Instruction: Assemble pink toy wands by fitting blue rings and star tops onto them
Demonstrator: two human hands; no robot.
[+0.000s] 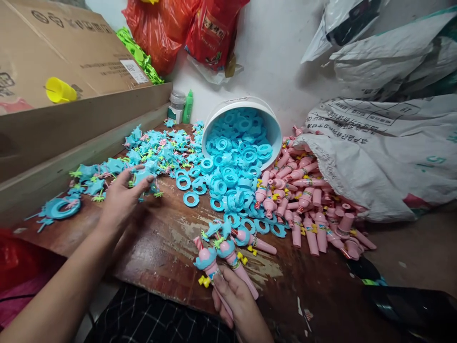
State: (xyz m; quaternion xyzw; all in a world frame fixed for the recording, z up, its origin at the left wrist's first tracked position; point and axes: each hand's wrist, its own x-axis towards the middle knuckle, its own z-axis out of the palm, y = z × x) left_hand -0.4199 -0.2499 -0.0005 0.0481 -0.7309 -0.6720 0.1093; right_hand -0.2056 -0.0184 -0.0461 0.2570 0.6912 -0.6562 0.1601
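A: Hands first. Left hand, left of centre, fingers curled around a blue star-shaped topper pulled from the star topper pile spread across the upper-left of the table.

B: Right hand?

A: Right hand, bottom centre, closed around the pink stems of two or three assembled pink toy wands. Their blue heads point up toward frame centre, and one more lies just beside them.

B: Tips for doing it well?

A: My read: keep the held wands bunched tight so the heads don't fan out, and pick one topper cleanly. The little coloured prongs look like they tangle with neighbours. Lift it, don't drag it through the heap.

B: Containers?

A: White plastic bucket, tipped on its side at top centre, mouth facing the camera, spilling blue plastic rings onto the worn wooden table. Woven white sack at right, open end toward centre, pink wand handles pouring out beside the rings.

B: Anything else?

A: Cardboard box upper left with a yellow cup on its flap. Red plastic bags at top centre, contents can't tell. Small green bottle by the wall behind the stars.
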